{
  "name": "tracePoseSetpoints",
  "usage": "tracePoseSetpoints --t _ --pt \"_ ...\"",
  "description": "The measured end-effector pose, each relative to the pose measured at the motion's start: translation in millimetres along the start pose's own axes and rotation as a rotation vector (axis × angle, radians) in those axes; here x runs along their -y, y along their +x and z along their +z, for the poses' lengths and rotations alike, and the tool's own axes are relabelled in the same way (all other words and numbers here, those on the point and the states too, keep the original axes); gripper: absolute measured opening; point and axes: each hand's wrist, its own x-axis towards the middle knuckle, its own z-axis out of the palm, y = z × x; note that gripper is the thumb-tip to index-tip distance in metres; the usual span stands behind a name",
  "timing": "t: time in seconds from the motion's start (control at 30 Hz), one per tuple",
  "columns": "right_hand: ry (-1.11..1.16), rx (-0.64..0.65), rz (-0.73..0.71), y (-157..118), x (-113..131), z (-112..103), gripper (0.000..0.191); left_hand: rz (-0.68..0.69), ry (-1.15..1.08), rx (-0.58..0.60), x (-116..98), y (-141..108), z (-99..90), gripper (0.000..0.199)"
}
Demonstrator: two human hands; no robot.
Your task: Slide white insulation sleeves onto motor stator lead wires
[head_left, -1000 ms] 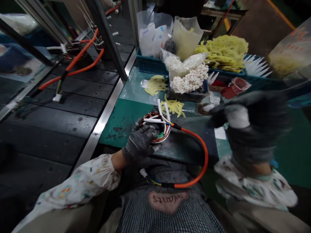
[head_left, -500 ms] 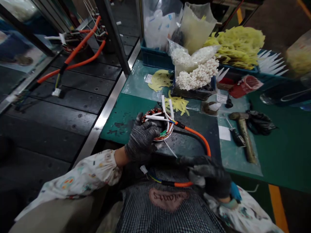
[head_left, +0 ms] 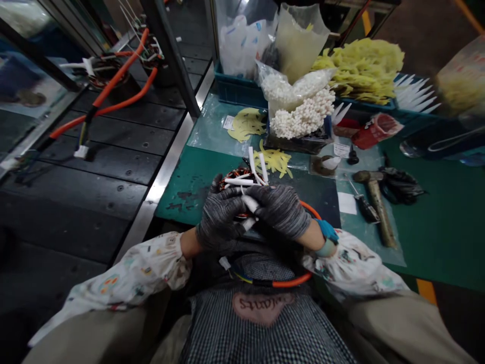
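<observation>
Round orange-and-black wire coil (head_left: 237, 175), clasped by grey-gloved left hand (head_left: 221, 215); grey-gloved right hand (head_left: 283, 208) at near right, its hold unclear!

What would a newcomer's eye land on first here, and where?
Probably the bright orange cable first, bent over the black slatted surface at the picture's left. The big heap of yellow pieces at the back of the green bench, right of centre, competes with it. Then come the gloved left hand and right hand, close together at the ring of wires near the middle.
</observation>
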Motion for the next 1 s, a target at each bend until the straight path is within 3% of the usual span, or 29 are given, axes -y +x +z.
tracePoseSetpoints --t 0.1,0.2,0.3,0.37,0.57,0.77,1.0 --pt "0.346 -0.101 0.036 -1 4 -5 0.022 0.023 0.009 -0.007 0 0 -1.0 0.01" --pt "0.568 0.004 0.044 -4 4 -17 0.022 0.08 0.027 -0.047 4 -2 0.1 0.02" --pt "0.535 0.065 0.042 -4 1 -25 0.011 0.09 0.018 -0.052 8 -3 1.3 0.018" --pt "0.485 0.002 0.062 -3 -1 -24 0.008 0.084 -0.005 -0.046 9 -2 1.4 0.011" --pt "0.451 -0.156 0.044 -1 -4 -8 0.007 0.037 -0.025 0.013 7 -1 -1.6 0.015" --pt "0.443 -0.153 0.055 -4 -3 -7 0.006 0.079 -0.023 -0.011 7 0 -2.7 0.009" --pt "0.552 -0.078 -0.059 -15 -11 -9 0.006 0.029 0.013 0.015 8 -1 -1.1 0.013"
